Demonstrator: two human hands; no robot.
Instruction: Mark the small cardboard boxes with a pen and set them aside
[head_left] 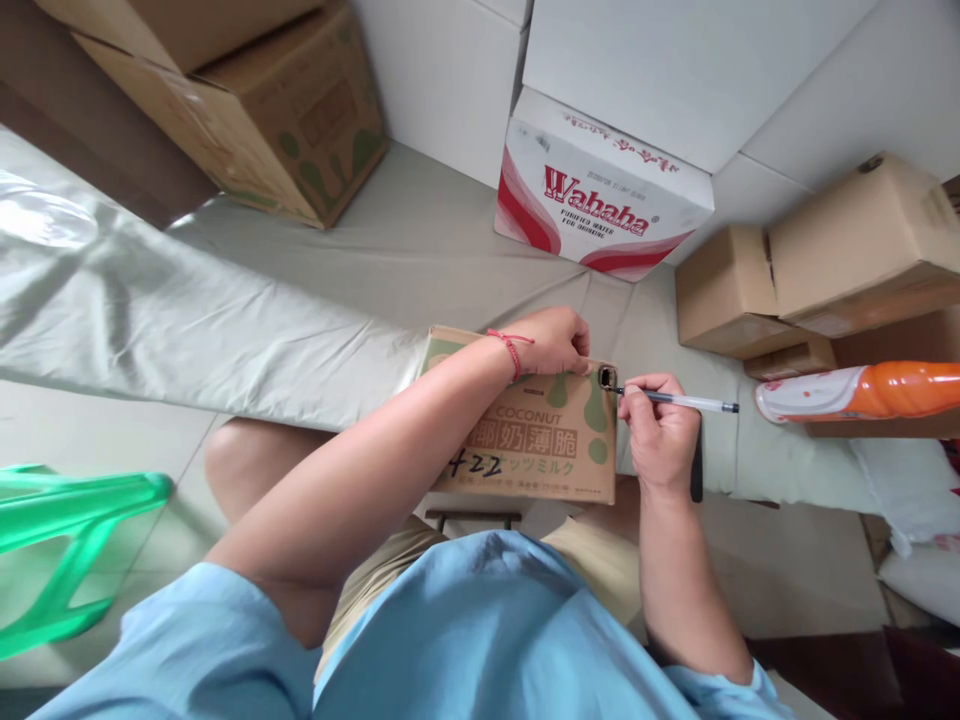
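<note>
A brown cardboard box [540,480] with green splotches, printed lettering and a handwritten number lies at the front edge of the covered surface, before my body. My left hand [551,340], a red cord bracelet at its wrist, crosses over the box, its fingers curled onto the far edge. In my right hand [661,430], a clear pen [694,402] is pinched between thumb and fingers. The pen's tip meets the near side of a small dark-rimmed opening [607,378] at the box's far right corner. My left forearm covers part of the box front.
A white and red Wahaha box [600,200] stands against the wall. Brown cartons sit at the left [292,120] and right [840,260]. An orange-and-white bottle [862,392] lies at right. A green plastic stool [67,550] is at left. Greenish cloth [300,310] covers the surface.
</note>
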